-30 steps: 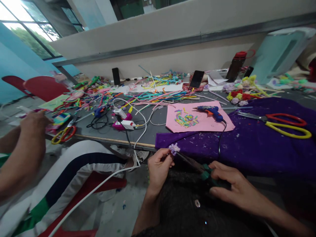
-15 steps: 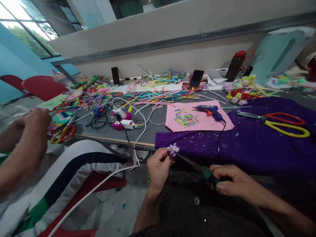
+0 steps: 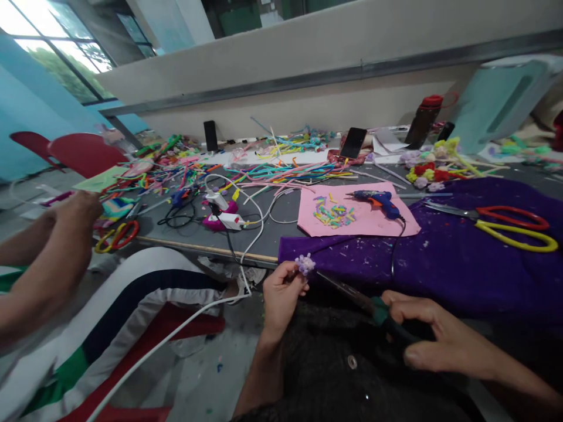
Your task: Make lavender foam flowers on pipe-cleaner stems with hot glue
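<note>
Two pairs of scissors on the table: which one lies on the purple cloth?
The large scissors at far right, red and yellow handles, lie on the purple cloth. The smaller pair lies at the bare grey table's left edge, near a co-worker's hand.

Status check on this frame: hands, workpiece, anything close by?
Left hand pinching lilac flower. Right hand gripping green-handled tool, tip at flower. Glue gun cord hangs nearby; another person's arm far left.

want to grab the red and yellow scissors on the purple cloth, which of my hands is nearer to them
Right. The right hand is below the scissors, at the cloth's near edge; the left hand is farther left.
</note>
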Tool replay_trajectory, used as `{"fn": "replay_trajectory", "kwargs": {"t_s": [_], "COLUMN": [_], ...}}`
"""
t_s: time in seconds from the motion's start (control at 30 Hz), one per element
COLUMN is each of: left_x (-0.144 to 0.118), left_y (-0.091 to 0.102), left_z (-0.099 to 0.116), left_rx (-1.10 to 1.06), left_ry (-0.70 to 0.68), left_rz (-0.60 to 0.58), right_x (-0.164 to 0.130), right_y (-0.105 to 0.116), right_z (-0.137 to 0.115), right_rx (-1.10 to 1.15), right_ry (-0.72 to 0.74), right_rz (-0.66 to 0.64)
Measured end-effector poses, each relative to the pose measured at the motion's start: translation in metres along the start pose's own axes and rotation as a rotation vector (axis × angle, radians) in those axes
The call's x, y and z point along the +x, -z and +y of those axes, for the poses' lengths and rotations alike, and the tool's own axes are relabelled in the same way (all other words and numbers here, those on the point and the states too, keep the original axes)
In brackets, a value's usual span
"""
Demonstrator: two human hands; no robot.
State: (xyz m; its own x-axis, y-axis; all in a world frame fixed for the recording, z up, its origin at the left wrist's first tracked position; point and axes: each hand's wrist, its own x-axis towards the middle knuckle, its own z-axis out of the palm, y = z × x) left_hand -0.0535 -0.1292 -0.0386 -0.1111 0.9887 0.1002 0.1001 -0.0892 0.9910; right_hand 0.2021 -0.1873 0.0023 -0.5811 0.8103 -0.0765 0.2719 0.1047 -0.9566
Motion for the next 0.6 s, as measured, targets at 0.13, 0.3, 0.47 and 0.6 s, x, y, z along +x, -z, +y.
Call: {"fn": "replay_trajectory", "kwargs": {"t_s": [0.13,0.3,0.47,0.6], "left_x": [0.002,0.001,0.000,0.000], "left_y": [0.004,0.007,0.008,0.007], "left_z": [0.003,0.005,0.004,0.005], "left_rx": [-0.003,-0.010,0.037,0.079], "left_ry": [0.024,-0.014,-0.063,-0.104], "left_rz": [-0.058,-0.122,-0.151,-0.180], "right_x": [-0.010,-0.010,-0.004,-0.003], "right_y": [0.003,-0.004,-0.009,-0.009], "right_z": [0.001,0.005,0.001,-0.001], "right_rx": [-0.074,-0.179,-0.196,-0.230], "right_ry": [0.021,0.040,0.062,0.063], "right_rz": [0.031,0.080,0.081,0.100]}}
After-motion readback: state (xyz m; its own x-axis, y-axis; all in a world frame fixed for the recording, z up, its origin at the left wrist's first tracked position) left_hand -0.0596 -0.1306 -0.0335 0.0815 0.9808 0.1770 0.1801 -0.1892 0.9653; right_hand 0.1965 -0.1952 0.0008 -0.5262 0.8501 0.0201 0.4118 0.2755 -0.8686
